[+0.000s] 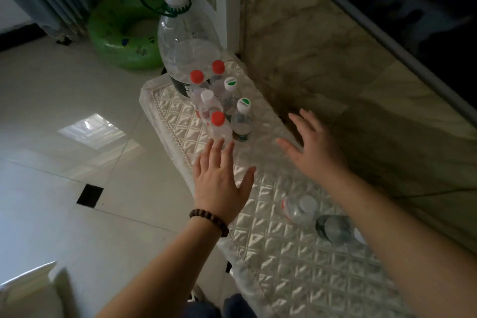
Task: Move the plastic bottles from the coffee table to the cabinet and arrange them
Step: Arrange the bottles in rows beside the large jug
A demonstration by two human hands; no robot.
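Note:
A cluster of several small clear plastic bottles stands upright on the cabinet top [296,261], which has a quilted, shiny cover. The nearest one has a red cap [218,124]; beside it is a bottle with a white-and-green cap [242,121]. Behind them rises a large clear jug [185,41] with a green handle ring. Two more bottles lie on their sides nearer me: a clear one [299,208] and a dark-labelled one [335,228]. My left hand [222,181] hovers open just below the red-capped bottle. My right hand [312,147] is open to the cluster's right.
A marbled wall [335,59] runs along the cabinet's right side, with a dark screen [426,8] above. A green inflatable swim ring [124,33] leans by grey curtains at the back left. Pale tiled floor [77,137] lies left of the cabinet.

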